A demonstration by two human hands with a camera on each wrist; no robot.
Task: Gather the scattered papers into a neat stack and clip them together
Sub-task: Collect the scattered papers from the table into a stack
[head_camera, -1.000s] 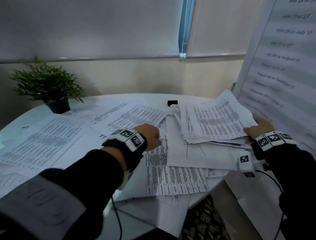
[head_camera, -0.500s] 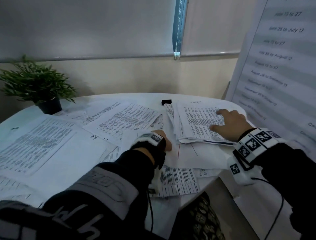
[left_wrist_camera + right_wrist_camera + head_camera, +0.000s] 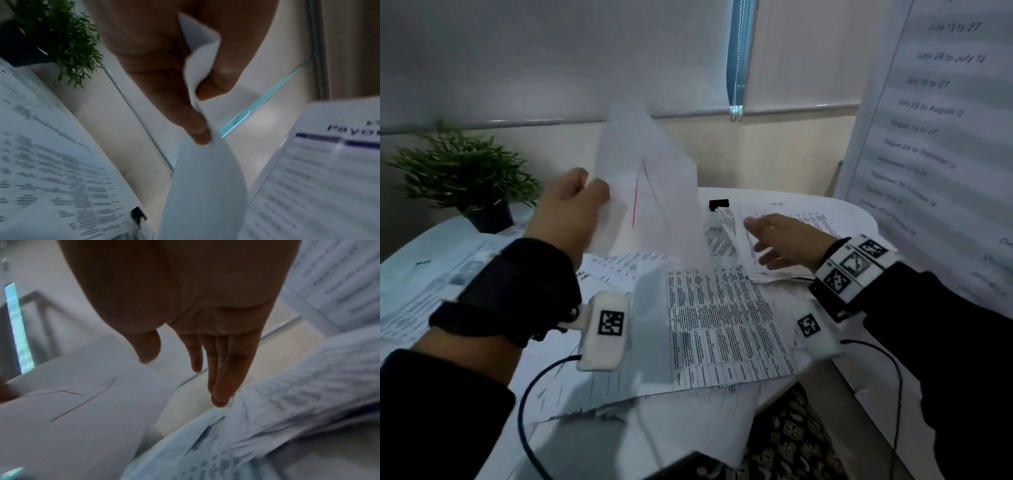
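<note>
A: Risk first. Your left hand pinches one blank sheet by a corner, thumb against fingertips, and the sheet stands nearly upright and blurred above the tabletop. Held at one corner only, it can fold, swing or catch air on the way down, and land skewed on the gathered pile.

B: And your right hand?

A: Your right hand is spread, fingers straight, hovering low over that pile at the right of the tabletop; whether it touches the top page cannot be told. If it does not pin the pile as the sheet arrives, the fanned pages beneath may slide further apart.

B: Which edges matter?

A: Three. The printed table sheet lies close to the near rim, and further pages under it hang past that rim, so a sweep toward you could drop them. The pile sits close to the right rim. The binder clip lies just behind the pile, where a careless push could knock it.

B: Open room?

A: Over the middle, between your hands, is free air for lowering the sheet. The potted plant stands well apart at the far left; the poster board bounds the right side.
</note>
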